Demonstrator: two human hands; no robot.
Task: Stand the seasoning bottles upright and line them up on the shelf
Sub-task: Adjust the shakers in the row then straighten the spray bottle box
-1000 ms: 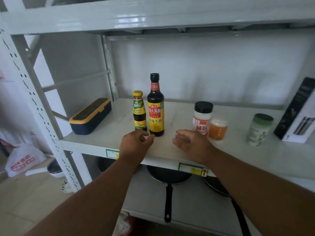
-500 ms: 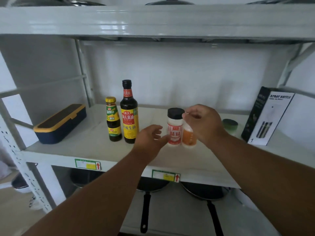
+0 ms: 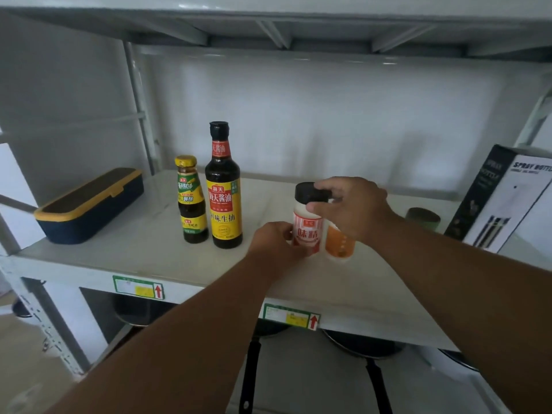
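Two dark sauce bottles stand upright side by side on the white shelf (image 3: pixel 143 258): a short yellow-capped one (image 3: pixel 191 201) and a tall soy sauce bottle (image 3: pixel 225 186). To their right a white jar with a black lid and red label (image 3: pixel 307 225) stands upright, touching a small orange jar (image 3: pixel 339 245). My left hand (image 3: pixel 274 239) grips the white jar low on its left side. My right hand (image 3: pixel 352 207) pinches its black lid from the right and covers the orange jar's top. A green-lidded jar (image 3: pixel 422 218) shows partly behind my right wrist.
A dark blue box with a yellow rim (image 3: pixel 89 204) lies at the shelf's left end. A spray-bottle carton (image 3: pixel 507 201) stands at the right end. Frying pans (image 3: pixel 251 369) sit on the shelf below. A shelf board hangs close overhead.
My right hand has shifted from above the orange jar onto the white jar's black lid. My left hand has closed in on that jar's lower side. The bottles stand as before.
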